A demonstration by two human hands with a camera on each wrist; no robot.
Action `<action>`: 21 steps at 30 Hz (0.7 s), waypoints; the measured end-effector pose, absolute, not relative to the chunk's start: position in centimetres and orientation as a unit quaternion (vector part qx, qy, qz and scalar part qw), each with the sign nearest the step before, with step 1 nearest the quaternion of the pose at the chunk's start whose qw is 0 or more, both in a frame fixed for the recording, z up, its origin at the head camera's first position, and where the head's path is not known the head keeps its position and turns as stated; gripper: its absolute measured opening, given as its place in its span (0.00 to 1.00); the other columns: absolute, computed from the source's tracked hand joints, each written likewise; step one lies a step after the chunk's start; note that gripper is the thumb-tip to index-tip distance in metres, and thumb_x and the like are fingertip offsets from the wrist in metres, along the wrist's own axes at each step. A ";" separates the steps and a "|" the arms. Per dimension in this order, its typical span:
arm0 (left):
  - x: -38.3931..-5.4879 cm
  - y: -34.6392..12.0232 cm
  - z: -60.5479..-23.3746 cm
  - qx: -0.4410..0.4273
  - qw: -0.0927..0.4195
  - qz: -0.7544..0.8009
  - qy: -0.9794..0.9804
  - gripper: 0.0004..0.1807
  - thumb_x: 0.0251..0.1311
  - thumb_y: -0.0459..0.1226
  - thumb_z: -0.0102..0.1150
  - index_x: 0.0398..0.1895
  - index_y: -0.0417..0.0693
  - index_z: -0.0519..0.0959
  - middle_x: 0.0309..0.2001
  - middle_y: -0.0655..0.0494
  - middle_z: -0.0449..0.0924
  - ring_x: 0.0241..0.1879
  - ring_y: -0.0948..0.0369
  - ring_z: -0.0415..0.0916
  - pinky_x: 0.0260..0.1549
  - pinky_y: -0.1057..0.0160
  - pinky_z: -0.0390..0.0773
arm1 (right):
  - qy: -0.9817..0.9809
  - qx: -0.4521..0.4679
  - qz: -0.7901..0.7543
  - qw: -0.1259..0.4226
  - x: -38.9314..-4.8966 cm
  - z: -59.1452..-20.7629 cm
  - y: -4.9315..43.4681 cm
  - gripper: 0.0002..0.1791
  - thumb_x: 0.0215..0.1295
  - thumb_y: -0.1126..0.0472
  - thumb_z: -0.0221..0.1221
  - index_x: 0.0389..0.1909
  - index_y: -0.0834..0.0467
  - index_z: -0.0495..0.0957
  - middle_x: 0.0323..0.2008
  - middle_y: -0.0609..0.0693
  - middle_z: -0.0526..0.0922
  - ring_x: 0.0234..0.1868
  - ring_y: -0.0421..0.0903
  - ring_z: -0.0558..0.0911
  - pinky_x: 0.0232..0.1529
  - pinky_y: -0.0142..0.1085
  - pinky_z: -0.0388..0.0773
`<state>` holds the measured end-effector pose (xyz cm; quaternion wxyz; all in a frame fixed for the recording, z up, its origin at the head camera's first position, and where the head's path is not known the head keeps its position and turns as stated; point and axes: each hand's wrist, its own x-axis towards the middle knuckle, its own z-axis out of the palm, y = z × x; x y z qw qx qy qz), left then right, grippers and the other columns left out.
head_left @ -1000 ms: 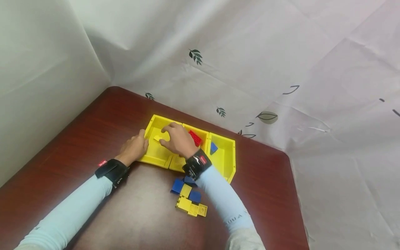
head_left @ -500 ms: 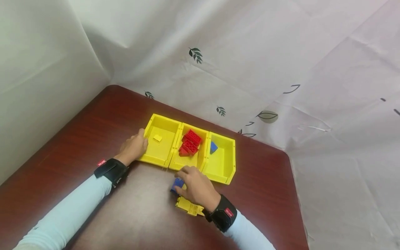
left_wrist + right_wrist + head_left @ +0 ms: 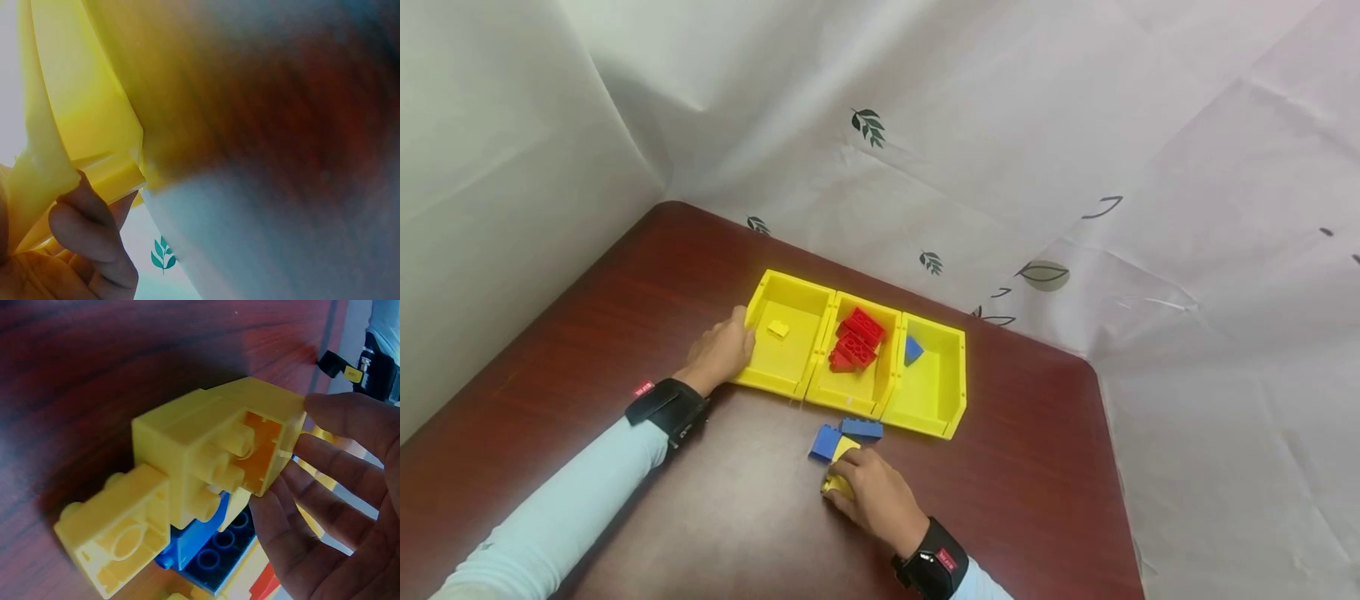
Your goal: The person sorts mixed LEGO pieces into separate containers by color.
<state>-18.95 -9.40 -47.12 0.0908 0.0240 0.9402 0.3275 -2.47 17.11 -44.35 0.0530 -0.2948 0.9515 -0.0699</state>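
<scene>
My left hand (image 3: 718,350) grips the left end of a yellow three-compartment tray (image 3: 782,387), its fingers curled over the wall. In the left wrist view, fingers (image 3: 87,231) bend round the tray's yellow edge. In front of the tray, my right hand (image 3: 880,496) pinches a yellow toy brick (image 3: 275,403) between thumb and fingers. That brick's hollow underside faces a studded yellow brick (image 3: 165,434) beside it. Another yellow brick (image 3: 119,534) lies hollow side showing. Two blue bricks, one squarish (image 3: 825,442) and one long (image 3: 861,429), lie beyond the hand, which hides part of the pile.
Several red bricks (image 3: 859,337) lie in the tray's middle compartment. A small yellow brick (image 3: 778,329) sits in the left one, and a blue sloped brick (image 3: 913,351) in the right one. Behind the dark red table (image 3: 1037,467) hangs a pale curtain (image 3: 880,200).
My right hand has come back from over the tray to the brick pile and now pinches a yellow brick. The left hand has stayed on the tray's end.
</scene>
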 end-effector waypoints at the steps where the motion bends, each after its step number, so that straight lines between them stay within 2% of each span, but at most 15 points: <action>1: -19.0 -9.4 -47.1 0.024 0.089 0.327 0.940 0.20 0.73 0.39 0.42 0.61 0.37 0.57 0.31 0.45 0.70 0.26 0.52 0.70 0.26 0.59 0.68 | 0.951 -0.297 -0.072 0.046 -2.4 -44.4 17.1 0.10 0.59 0.54 0.69 0.40 0.52 0.86 0.38 0.44 0.83 0.39 0.39 0.79 0.37 0.27 0.77; 17: -18.8 -9.5 -47.0 0.024 0.092 0.325 0.941 0.20 0.73 0.39 0.43 0.61 0.37 0.57 0.31 0.44 0.69 0.26 0.52 0.70 0.26 0.59 0.68 | 0.949 -0.305 -0.081 0.012 -1.1 -45.4 17.4 0.07 0.64 0.56 0.65 0.40 0.49 0.86 0.40 0.45 0.83 0.38 0.40 0.80 0.34 0.27 0.76; 21: -18.9 -9.5 -47.0 0.023 0.094 0.325 0.941 0.20 0.73 0.39 0.42 0.61 0.37 0.57 0.32 0.44 0.69 0.26 0.52 0.70 0.26 0.60 0.68 | 0.949 -0.304 -0.077 0.027 -1.0 -45.2 17.5 0.09 0.63 0.54 0.65 0.43 0.49 0.85 0.42 0.46 0.82 0.40 0.40 0.80 0.33 0.27 0.76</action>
